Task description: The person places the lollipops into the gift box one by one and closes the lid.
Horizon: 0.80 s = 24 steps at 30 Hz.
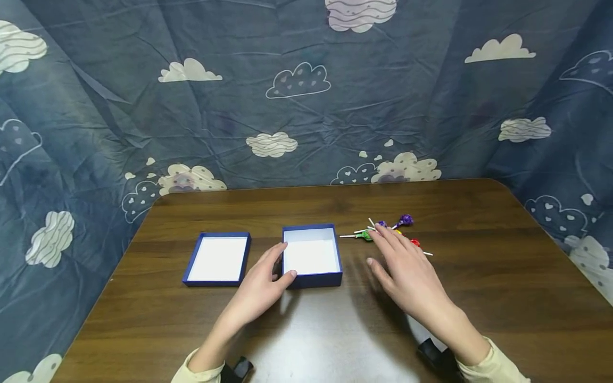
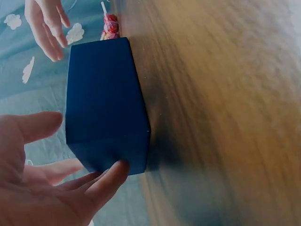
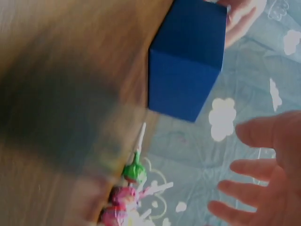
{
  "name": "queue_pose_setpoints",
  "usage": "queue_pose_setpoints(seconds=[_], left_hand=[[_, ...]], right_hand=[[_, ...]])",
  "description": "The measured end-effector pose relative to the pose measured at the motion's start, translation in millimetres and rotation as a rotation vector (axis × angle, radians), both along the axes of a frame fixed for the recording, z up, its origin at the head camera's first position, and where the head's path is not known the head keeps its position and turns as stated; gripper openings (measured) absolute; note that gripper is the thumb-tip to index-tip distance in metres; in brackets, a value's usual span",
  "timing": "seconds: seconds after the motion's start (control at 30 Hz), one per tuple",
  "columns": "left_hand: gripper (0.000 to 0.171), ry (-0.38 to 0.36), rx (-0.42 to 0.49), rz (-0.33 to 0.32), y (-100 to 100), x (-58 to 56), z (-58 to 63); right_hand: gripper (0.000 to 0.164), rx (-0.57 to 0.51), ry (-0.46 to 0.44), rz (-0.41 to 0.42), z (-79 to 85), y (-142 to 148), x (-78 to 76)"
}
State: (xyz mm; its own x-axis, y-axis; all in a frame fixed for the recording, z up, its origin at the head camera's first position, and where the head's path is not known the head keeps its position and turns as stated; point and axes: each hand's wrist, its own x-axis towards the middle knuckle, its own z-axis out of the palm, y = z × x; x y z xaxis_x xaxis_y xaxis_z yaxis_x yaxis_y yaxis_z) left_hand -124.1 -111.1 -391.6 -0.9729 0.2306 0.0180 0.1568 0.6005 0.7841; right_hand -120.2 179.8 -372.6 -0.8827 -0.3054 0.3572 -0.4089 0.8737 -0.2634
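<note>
A blue square box (image 1: 316,280) with a white inside stands open-topped at mid-table. My left hand (image 1: 261,287) is at its left side; in the left wrist view a fingertip touches the box's side wall (image 2: 108,94), while the thumb is apart from it. To the right of the box lie several wrapped lollipops, among them a green lollipop (image 1: 365,235), a purple lollipop (image 1: 406,219) and a red lollipop (image 1: 415,242). Over them hovers my right hand (image 1: 412,276), fingers extended and holding nothing. It partly hides the lollipops in the head view.
Left of the box lies a shallow blue lid (image 1: 215,258), its white inside facing up. Everything stands on a brown wooden table (image 1: 503,276). Behind it hangs a blue cloth (image 1: 306,117) with a cloud print.
</note>
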Motion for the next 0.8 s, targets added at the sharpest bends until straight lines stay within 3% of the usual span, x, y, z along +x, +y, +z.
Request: queue_pose_setpoints(seconds=[0.13, 0.4, 0.57, 0.8], left_hand=[[0.063, -0.043, 0.032, -0.026, -5.7, -3.6, -2.4], [0.061, -0.068, 0.043, 0.017, -7.6, -7.2, -4.7], [0.062, -0.062, 0.034, 0.026, -7.3, -6.3, -3.9], [0.062, -0.06, 0.029, 0.006, -6.1, -5.1, -4.6]], right_hand=[[0.046, -0.12, 0.014, 0.016, 3.8, 9.2, -8.6], [0.033, -0.311, -0.039, 0.04, 15.1, 31.5, -21.7], [0.028, -0.328, -0.062, -0.006, 17.6, 41.9, -24.7], [0.023, -0.25, -0.135, -0.042, 2.0, 57.4, -33.2]])
